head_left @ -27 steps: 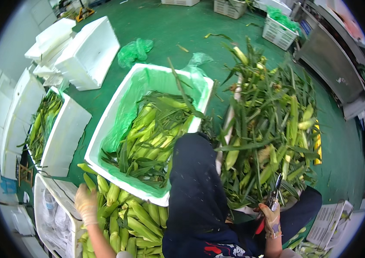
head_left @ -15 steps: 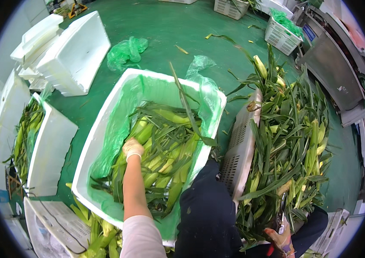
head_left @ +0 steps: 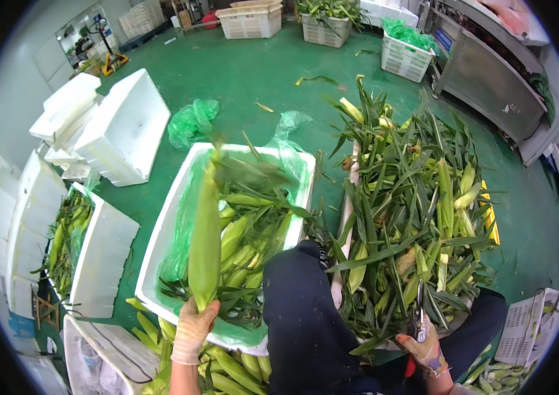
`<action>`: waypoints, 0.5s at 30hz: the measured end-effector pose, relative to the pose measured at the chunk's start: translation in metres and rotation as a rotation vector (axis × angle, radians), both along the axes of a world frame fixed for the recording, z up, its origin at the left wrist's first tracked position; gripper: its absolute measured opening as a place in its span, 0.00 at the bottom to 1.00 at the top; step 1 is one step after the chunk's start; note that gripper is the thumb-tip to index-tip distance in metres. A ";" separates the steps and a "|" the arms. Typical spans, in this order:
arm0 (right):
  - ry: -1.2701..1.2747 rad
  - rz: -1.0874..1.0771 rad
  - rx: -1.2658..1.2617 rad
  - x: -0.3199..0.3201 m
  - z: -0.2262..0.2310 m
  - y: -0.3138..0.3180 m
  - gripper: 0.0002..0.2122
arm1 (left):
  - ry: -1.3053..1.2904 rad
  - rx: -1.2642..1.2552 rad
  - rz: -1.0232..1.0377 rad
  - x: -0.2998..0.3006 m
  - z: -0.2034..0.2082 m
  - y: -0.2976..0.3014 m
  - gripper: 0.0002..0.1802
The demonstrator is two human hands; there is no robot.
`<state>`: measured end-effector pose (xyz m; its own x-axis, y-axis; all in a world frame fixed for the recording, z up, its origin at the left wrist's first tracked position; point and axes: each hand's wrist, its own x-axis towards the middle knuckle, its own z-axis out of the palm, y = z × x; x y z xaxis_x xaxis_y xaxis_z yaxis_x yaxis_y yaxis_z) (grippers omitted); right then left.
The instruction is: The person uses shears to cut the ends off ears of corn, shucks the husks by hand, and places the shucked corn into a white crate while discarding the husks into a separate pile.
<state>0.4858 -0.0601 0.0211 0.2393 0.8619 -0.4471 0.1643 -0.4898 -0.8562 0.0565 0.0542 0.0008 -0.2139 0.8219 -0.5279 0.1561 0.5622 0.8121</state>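
Observation:
Gloved, my left hand [head_left: 194, 329] grips an ear of corn in its green husk [head_left: 204, 243] by the lower end and holds it upright, leafy tip away from me. Behind it stands a white foam box [head_left: 150, 270] lined with green plastic film [head_left: 181, 247], with several husked-on ears and loose leaves inside. My right hand [head_left: 428, 350], in a stained glove, is closed on pruning shears [head_left: 418, 315]; metal blades point away, and a bit of red handle shows. Beside the shears rises a crate heaped with leafy corn [head_left: 418, 197].
More ears [head_left: 237, 374] lie near my left forearm, beside a white crate [head_left: 111, 342]. Foam boxes [head_left: 125, 135] stand at left, one holding corn leaves [head_left: 69, 227]. Green film [head_left: 192, 122] lies on the floor. Crates [head_left: 406, 60] and a metal machine [head_left: 483, 85] stand farther off.
My left hand has come up out of the foam box toward me, now with an ear of corn in it. My right hand still holds the shears. The view has tilted upward.

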 end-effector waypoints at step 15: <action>-0.692 0.334 0.159 -0.070 -0.010 -0.010 0.43 | -1.037 0.499 0.205 0.244 0.126 0.125 0.22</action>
